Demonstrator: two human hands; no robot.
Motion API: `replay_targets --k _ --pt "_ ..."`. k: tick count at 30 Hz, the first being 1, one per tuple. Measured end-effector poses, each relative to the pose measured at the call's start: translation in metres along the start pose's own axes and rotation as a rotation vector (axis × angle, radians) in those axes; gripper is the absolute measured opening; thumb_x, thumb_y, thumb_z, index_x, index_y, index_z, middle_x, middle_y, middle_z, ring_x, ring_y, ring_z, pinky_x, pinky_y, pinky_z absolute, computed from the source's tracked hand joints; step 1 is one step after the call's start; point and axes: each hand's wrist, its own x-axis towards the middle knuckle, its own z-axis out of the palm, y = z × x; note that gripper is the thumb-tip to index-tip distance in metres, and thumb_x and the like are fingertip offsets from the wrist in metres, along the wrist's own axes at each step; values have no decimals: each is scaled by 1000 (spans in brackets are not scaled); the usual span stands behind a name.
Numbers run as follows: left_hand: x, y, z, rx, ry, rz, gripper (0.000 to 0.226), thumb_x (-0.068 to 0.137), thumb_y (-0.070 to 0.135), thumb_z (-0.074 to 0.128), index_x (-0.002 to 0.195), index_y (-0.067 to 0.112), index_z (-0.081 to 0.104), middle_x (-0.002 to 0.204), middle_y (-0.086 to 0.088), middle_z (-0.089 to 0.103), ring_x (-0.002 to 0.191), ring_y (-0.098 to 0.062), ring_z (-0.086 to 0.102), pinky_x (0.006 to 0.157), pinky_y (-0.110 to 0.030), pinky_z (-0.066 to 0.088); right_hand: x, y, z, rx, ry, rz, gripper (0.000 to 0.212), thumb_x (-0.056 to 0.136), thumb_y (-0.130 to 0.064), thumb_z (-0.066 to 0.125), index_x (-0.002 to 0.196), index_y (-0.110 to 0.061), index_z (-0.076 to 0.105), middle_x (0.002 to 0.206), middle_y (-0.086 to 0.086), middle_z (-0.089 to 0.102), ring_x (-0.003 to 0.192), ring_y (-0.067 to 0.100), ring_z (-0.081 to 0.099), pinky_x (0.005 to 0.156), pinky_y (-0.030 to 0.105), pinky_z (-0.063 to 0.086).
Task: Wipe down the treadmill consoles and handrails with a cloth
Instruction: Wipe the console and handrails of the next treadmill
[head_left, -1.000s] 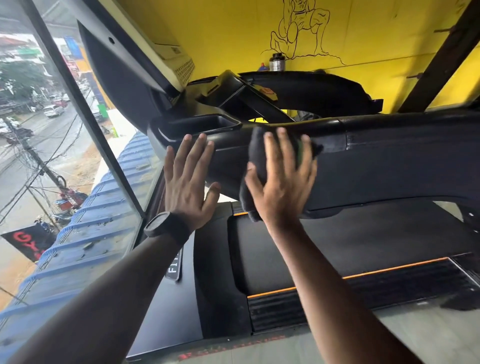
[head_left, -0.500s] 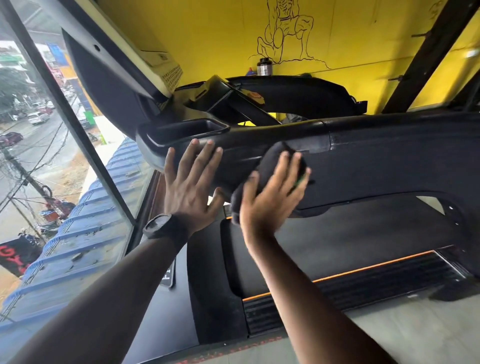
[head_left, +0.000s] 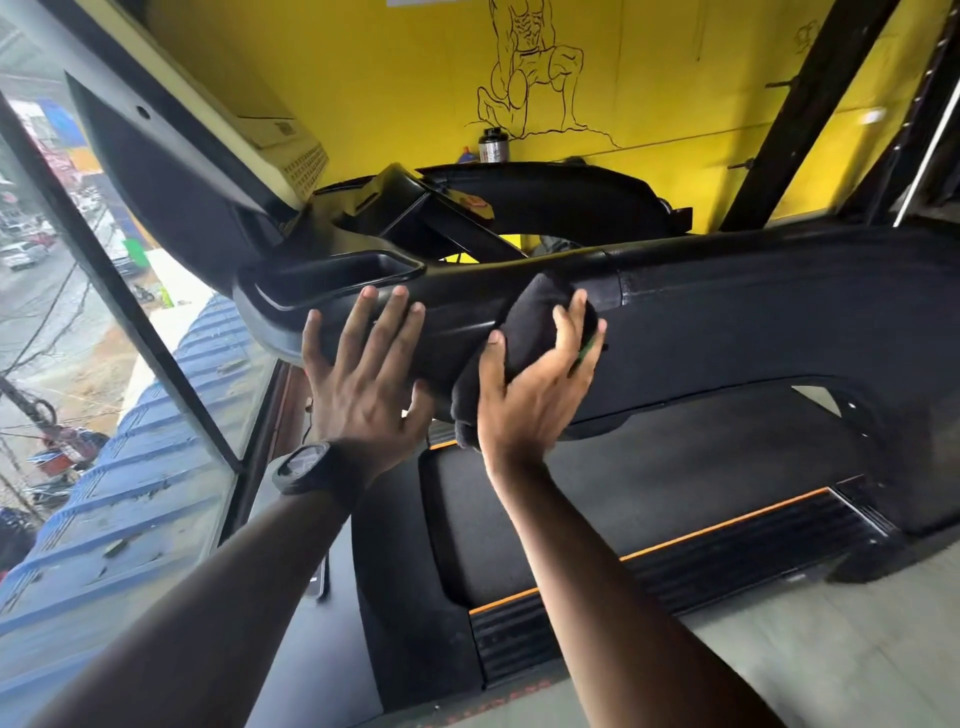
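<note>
Yellow wall (head_left: 415, 78) behind, matte black curved handrail (head_left: 727, 322), soft dark cloth (head_left: 530, 317) clasped at twelve o'clock by right hand (head_left: 535, 400), left hand (head_left: 363, 384) laid flat, fingers straight

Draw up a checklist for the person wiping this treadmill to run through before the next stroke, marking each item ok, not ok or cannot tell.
1. Cloth gripped by right hand: ok, fingers curl round it.
2. Cloth touching the handrail: ok.
3. Left hand resting flat on the console: ok.
4. Nothing lying on the handrail further right: ok.
5. Wiped surface clean: cannot tell.
</note>
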Motion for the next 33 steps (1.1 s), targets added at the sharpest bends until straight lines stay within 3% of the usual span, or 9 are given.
replay_targets --k 5,11,16,17,23,25,28,29,33 --pt "2 3 2 8 15 -10 66 81 28 58 144 10 53 154 -5 46 148 -27 33 111 -70 19 -31 -9 -2 -169 -80 28 69 98 -56 49 157 -27 30 169 6 18 154 41 13 109 60 36" --pt "1 -1 1 11 36 44 65 84 29 54 145 9 51 153 -8 46 147 -29 33 110 -70 20 6 11 -5 -232 -123 -448 60 94 -46 58 150 -27 49 162 7 37 149 42 28 109 62 34" --pt "0 1 1 44 6 44 70 82 27 61 147 8 48 155 -7 43 148 -29 31 112 -69 19 -3 11 -4 -35 64 133 61 94 -38 54 151 -16 47 163 11 33 152 43 20 117 54 27" --pt "0 1 1 42 8 39 69 82 27 61 147 8 48 155 -7 44 148 -29 32 112 -69 19 -12 1 -2 -35 42 144 62 95 -38 52 152 -16 45 164 12 32 152 43 18 118 53 24" --pt "4 12 0 24 -15 111 66 83 28 55 145 7 50 155 -11 43 147 -29 34 113 -69 18 35 23 -18 -275 -181 -609 62 91 -43 62 150 -29 47 161 3 40 149 40 29 108 62 37" --pt "6 18 0 25 -33 99 67 83 28 55 146 6 49 156 -11 42 148 -28 34 115 -66 17 42 34 -21 -267 -99 -469 59 92 -43 59 148 -27 50 159 4 42 148 39 32 110 59 36" --pt "7 22 2 30 -45 41 70 82 30 53 147 6 47 156 -10 41 148 -27 34 117 -64 15 16 16 -14 -92 56 40 57 95 -38 55 149 -19 51 161 8 39 150 40 27 116 56 30" --pt "7 21 3 38 -47 42 70 82 30 54 147 6 47 156 -10 42 147 -27 34 116 -64 15 10 7 -12 -97 34 52 57 96 -38 54 150 -20 50 162 7 37 151 40 24 116 57 30" --pt "8 21 6 69 -33 69 69 83 31 55 147 6 47 156 -10 42 146 -28 36 114 -66 17 44 14 -19 -273 -191 -681 55 92 -42 61 145 -27 57 155 2 48 146 38 36 111 61 33"
